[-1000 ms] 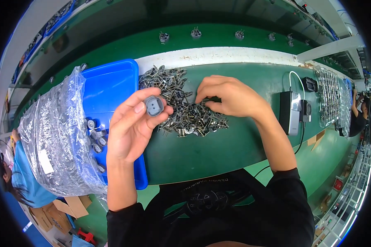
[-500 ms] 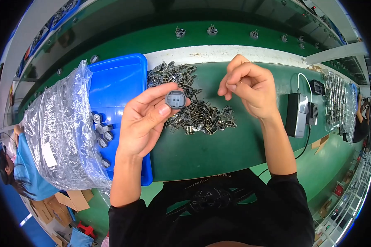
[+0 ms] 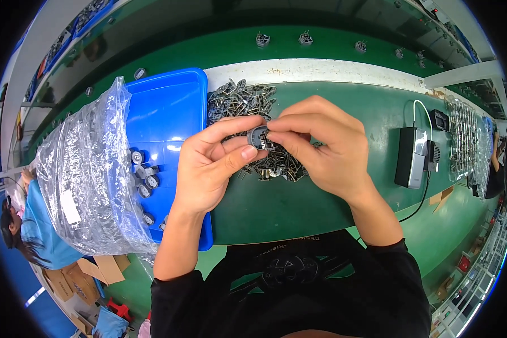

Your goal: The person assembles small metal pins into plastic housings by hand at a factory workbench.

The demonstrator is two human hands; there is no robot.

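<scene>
With fitting apparently underway, a grey housing (image 3: 257,139) is held by the left hand (image 3: 208,163); the right hand (image 3: 332,149) is pinched at its right, contents unclear; steady alignment seems required.

In the head view, with the grey round housing (image 3: 257,138) as the clock's centre, the left hand (image 3: 205,166) holds it from eight o'clock. The right hand (image 3: 332,149) comes in from four, its fingers (image 3: 276,137) at the housing's open side; whether they grip a piece is hidden. Small metal parts (image 3: 245,100) lie heaped on the green worktop (image 3: 276,211), showing at eleven and five. A blue tray (image 3: 169,121) with loose grey housings (image 3: 152,181) sits toward nine, beside a clear plastic bag (image 3: 84,174). A black-and-silver box (image 3: 411,158) stands at three.
</scene>
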